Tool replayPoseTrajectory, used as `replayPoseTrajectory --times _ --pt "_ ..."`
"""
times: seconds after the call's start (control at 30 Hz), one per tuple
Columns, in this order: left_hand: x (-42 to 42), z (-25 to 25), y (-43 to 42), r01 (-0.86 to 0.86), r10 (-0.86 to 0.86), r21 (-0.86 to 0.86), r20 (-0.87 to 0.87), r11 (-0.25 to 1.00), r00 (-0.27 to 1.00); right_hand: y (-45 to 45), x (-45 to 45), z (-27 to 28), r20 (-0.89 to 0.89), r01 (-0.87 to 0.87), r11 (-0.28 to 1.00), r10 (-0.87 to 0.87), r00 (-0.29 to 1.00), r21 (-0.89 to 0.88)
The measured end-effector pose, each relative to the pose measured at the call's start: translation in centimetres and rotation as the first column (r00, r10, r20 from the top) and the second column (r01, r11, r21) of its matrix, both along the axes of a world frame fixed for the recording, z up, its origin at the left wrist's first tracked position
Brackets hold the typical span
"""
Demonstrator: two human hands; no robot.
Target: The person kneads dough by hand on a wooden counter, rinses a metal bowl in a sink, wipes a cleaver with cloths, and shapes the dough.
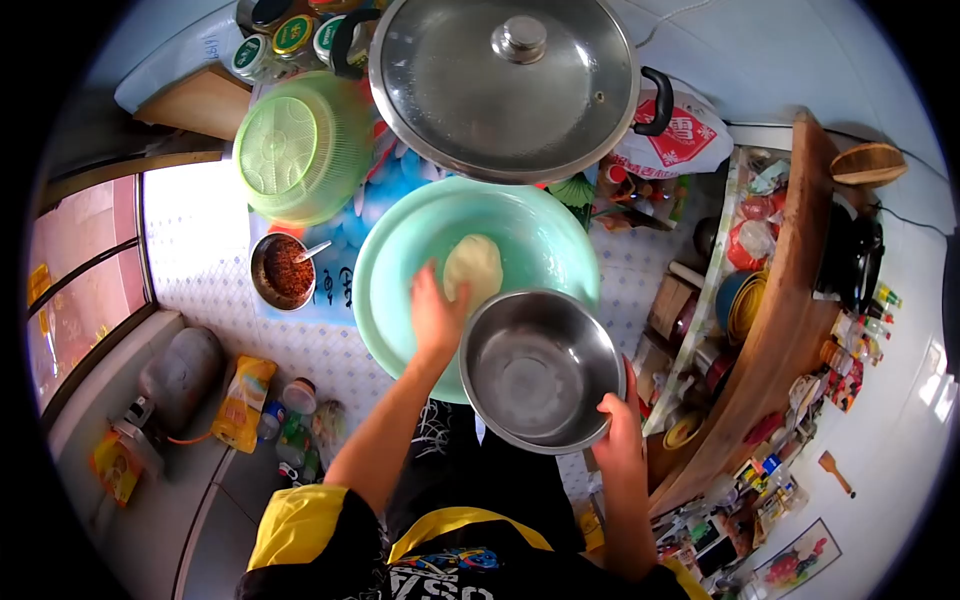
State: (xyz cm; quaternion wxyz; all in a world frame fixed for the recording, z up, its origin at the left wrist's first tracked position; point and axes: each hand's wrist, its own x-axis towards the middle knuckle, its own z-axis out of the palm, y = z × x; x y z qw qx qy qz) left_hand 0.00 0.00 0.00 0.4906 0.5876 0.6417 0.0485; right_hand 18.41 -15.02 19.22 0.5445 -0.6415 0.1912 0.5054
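Observation:
A pale ball of dough [474, 268] lies in a large mint-green basin [385, 290]. My left hand [438, 312] is over the basin at the dough's lower left, fingers apart, with the thumb near or against the dough. A steel bowl [540, 370], with nothing in it, is held by its right rim in my right hand [618, 425], thumb over the edge and fingers behind. The bowl is tilted a little and overlaps the lower right part of the basin.
Behind the basin stands a large lidded pan [505, 90]. A green strainer basket [300, 150] and a small bowl of red flakes [284, 272] with a spoon are on the left. Shelves with a wooden edge [760, 340] stand to the right.

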Motion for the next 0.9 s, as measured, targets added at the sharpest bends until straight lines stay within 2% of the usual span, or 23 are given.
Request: replayPoseTrajectory --times 0.03,0.07,0.1,0.13,0.27,0.33,0.37,0.43,0.5,0.57,0.63,0.73,0.8,0.83,0.9 --pt "1.8 1.0 0.6 0.147 -0.133 0.149 -0.099 0.978 0.986 -0.1 -0.4 0.4 -0.015 0.041 0.999 -0.041 0.999 -0.013" --pt "3.4 1.7 0.9 0.151 -0.137 0.146 -0.105 0.978 0.985 -0.2 -0.8 0.8 -0.029 0.084 0.996 -0.085 0.996 -0.026" --pt "7.0 1.1 0.0 0.225 -0.189 0.151 -0.222 0.963 0.956 -1.3 0.1 1.0 0.020 0.090 0.995 -0.089 0.996 -0.038" --pt "7.0 1.5 -0.1 0.310 -0.234 0.131 -0.408 0.941 0.883 -2.0 -0.7 1.6 0.014 0.111 0.993 -0.110 0.994 -0.042" --pt "7.6 0.2 0.5 0.229 -0.161 0.130 -0.398 0.965 0.903 -2.9 -1.5 1.5 0.052 0.161 0.987 -0.160 0.986 -0.016" --pt "5.5 0.0 1.2 0.246 -0.215 0.157 -0.192 0.956 0.957 -3.1 -1.5 1.8 0.061 0.193 0.981 -0.191 0.980 -0.012" --pt "4.4 0.1 1.5 0.258 -0.226 0.154 -0.196 0.954 0.954 -3.0 -1.5 2.1 0.078 0.151 0.989 -0.150 0.986 -0.007" --pt "2.3 0.2 2.5 0.280 -0.276 0.183 -0.047 0.942 0.960 -2.4 -1.6 2.2 0.087 0.122 0.992 -0.122 0.989 0.005" --pt "1.5 0.9 3.5 0.289 -0.287 0.156 -0.035 0.945 0.957 -1.7 -1.6 2.2 0.064 0.059 0.998 -0.057 0.996 -0.029" --pt "1.3 0.9 4.4 0.302 -0.302 0.003 0.002 0.953 0.953 -1.5 -1.6 1.6 0.080 0.026 1.000 -0.025 0.996 -0.004" --pt "1.3 0.8 4.3 0.323 -0.323 -0.014 -0.010 0.946 0.946 -1.9 -1.4 0.8 0.093 -0.015 1.000 0.014 0.996 0.004" --pt "2.1 0.2 3.8 0.335 -0.335 0.007 -0.042 0.942 0.941 -2.6 -0.9 0.5 0.114 0.056 0.998 -0.055 0.992 -0.005" --pt "3.4 0.5 3.2 0.342 -0.340 -0.032 -0.217 0.939 0.915 -3.9 -0.3 0.1 0.162 0.071 0.997 -0.075 0.984 0.027" --pt "3.8 0.5 2.6 0.340 -0.339 -0.035 -0.215 0.940 0.916 -4.5 -0.2 0.2 0.164 0.070 0.997 -0.072 0.984 0.023" --pt "4.5 0.3 1.7 0.341 -0.258 0.175 -0.375 0.924 0.890 -5.2 0.0 0.6 0.167 0.083 0.996 -0.081 0.983 -0.008"
